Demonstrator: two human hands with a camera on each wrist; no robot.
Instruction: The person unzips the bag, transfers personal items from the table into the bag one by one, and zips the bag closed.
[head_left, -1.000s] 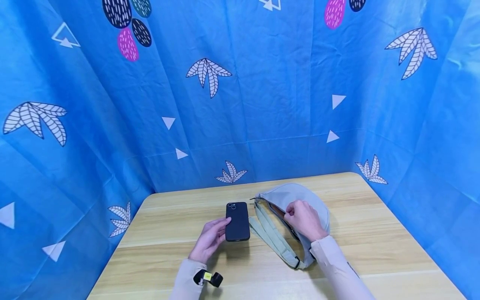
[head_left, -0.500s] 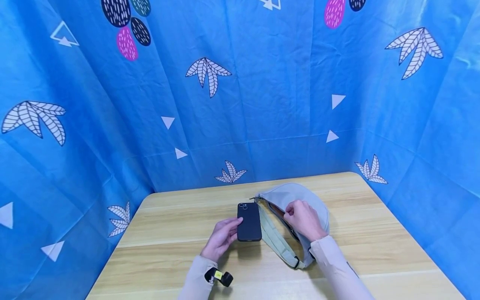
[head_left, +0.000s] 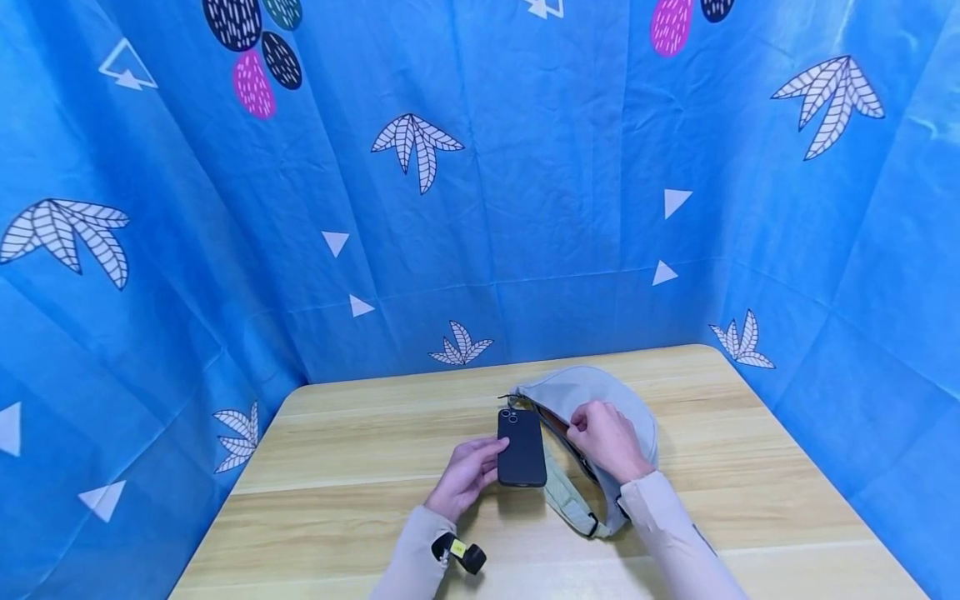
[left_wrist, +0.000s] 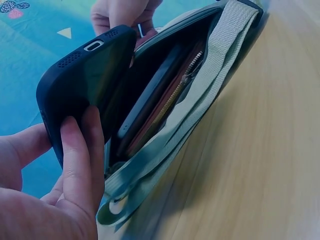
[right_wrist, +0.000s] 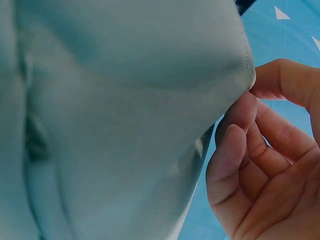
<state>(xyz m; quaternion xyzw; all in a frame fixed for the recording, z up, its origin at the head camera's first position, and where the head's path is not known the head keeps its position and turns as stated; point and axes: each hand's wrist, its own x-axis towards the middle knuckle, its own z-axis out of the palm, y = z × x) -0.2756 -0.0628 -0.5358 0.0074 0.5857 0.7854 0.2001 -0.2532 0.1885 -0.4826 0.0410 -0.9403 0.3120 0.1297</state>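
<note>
A pale grey waist bag [head_left: 592,385] lies on the table with its zipped mouth open toward the left. My right hand [head_left: 611,439] pinches the rim of that mouth; in the right wrist view thumb and finger meet at the cloth's edge. My left hand [head_left: 467,475] holds a black smartphone [head_left: 522,450] by its left side, camera lenses at the top. In the left wrist view the phone overlaps the near side of the opening. Inside the bag, a brown item with a brass zipper [left_wrist: 172,97] sits beside a flat blue-grey item [left_wrist: 147,97].
The bag's light green strap [head_left: 566,497] loops toward the table's front. Blue patterned cloth [head_left: 525,208] hangs behind the wooden table [head_left: 337,467] and on both sides. A black wrist strap with a small device [head_left: 468,557] is on the left sleeve.
My left hand has carried the phone rightward, from beside the strap to right at the bag's open mouth. The right hand keeps its pinch on the rim, and the bag lies as before.
</note>
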